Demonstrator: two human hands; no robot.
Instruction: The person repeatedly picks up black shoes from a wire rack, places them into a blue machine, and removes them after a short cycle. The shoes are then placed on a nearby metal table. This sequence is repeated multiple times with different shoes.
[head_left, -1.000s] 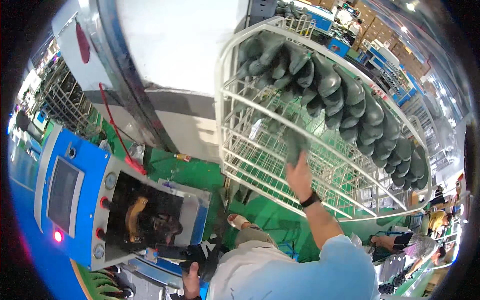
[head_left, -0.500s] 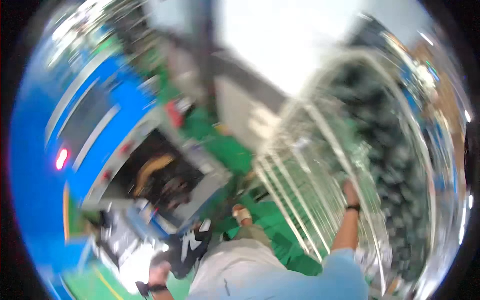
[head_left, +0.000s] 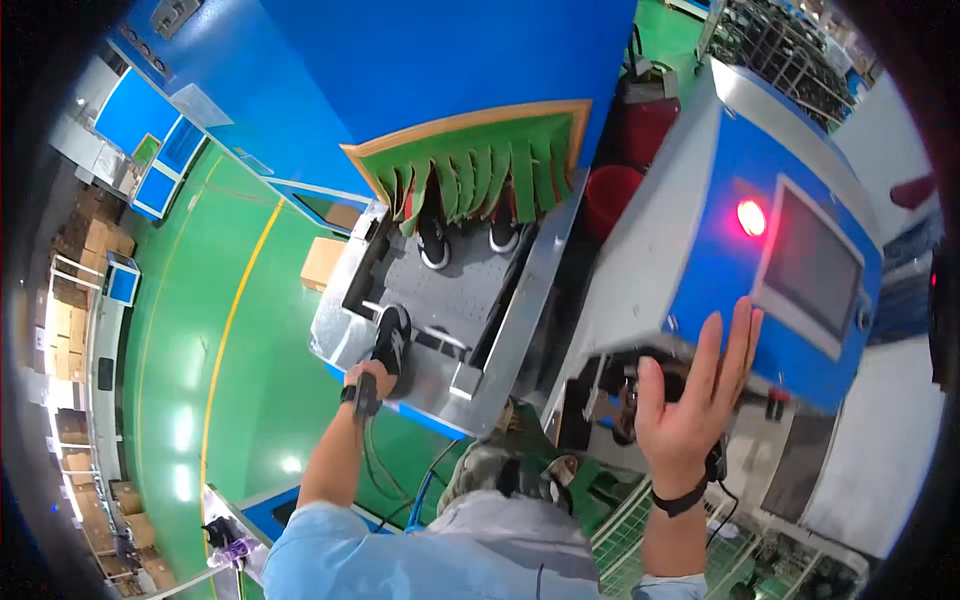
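Note:
My left hand [head_left: 372, 380] is closed round one end of a black sneaker [head_left: 391, 338] with a white sole edge. It holds the sneaker over the near left corner of a grey conveyor belt [head_left: 445, 285]. Farther along the belt, a dark shoe [head_left: 433, 245] and another dark shoe [head_left: 503, 235] stand partly under a green strip curtain [head_left: 470, 170]. My right hand [head_left: 690, 410] is raised with its fingers stretched out, in front of a blue and white machine [head_left: 690, 250]. Nothing shows in that hand; whether it touches the machine I cannot tell.
The machine has a dark screen [head_left: 812, 265] and a glowing red light [head_left: 751, 217]. A red bin [head_left: 612, 195] stands between it and the conveyor. A cardboard box [head_left: 322, 262] sits left of the conveyor. A white wire cage [head_left: 640, 530] is at the lower right.
The view has swung from the cage to the conveyor. My right hand has left the cage bars and is raised by the machine. My left hand has brought the sneaker over the belt's corner.

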